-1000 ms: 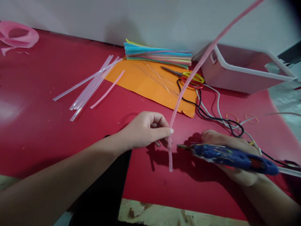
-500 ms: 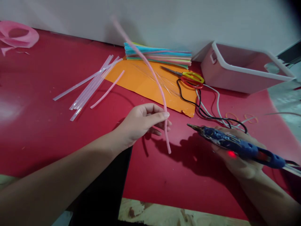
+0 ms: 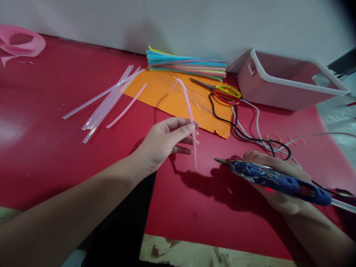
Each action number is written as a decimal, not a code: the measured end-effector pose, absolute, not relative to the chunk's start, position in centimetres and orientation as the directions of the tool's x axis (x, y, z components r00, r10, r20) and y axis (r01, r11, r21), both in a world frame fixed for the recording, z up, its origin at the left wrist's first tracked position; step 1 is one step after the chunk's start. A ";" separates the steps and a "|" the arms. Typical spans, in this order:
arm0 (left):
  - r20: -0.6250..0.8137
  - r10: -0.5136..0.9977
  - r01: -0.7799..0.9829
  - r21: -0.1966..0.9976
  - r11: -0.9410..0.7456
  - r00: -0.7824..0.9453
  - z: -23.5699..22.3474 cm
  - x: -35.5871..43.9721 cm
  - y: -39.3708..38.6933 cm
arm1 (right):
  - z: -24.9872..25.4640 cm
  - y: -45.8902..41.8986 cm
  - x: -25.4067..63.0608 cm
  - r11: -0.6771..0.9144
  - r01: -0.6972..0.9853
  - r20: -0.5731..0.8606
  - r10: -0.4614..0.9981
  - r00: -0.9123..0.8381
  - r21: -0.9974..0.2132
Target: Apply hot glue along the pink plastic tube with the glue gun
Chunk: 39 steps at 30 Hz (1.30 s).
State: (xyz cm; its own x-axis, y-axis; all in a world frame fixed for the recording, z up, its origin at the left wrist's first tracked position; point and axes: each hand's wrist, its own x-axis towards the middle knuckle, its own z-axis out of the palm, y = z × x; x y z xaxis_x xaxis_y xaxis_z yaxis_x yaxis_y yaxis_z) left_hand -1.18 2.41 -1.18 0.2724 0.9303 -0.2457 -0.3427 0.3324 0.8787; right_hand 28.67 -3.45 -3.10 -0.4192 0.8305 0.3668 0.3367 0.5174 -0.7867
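Between thumb and fingers, my left hand pinches a pink pipe cleaner above the red tabletop. Its upper part bends over toward the left, and its lower end hangs below my fingers. My right hand is closed round a blue hot glue gun with a lit red light. The gun's nozzle points left at the pipe cleaner's lower end, with a gap between them. A glue stick juts from the back of the gun. Another short pink pipe cleaner lies left of my left hand.
Several clear glue sticks lie at left. An orange sheet carries a bundle of coloured pipe cleaners and scissors. Black and white cords run near a pink bin. A pink strip coil sits far left.
The pipe cleaner in my left hand has swung from sticking up to the upper left to bending over, its far end lower. My right hand has moved the glue gun slightly left and down.
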 end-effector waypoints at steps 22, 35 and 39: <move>-0.253 0.891 -0.198 0.918 0.345 0.378 -1.1 -1.1 1.8 | -1.7 -2.5 27.0 0.679 0.358 0.357 0.676 -0.644 -0.641; -0.251 0.872 -0.178 0.920 0.350 0.420 -0.9 -1.2 1.8 | -1.6 -2.5 26.9 0.663 0.339 0.348 0.680 -0.646 -0.668; -0.236 0.874 -0.173 0.926 0.334 0.425 -1.0 -1.2 1.8 | -1.5 -2.4 26.8 0.671 0.335 0.358 0.675 -0.645 -0.662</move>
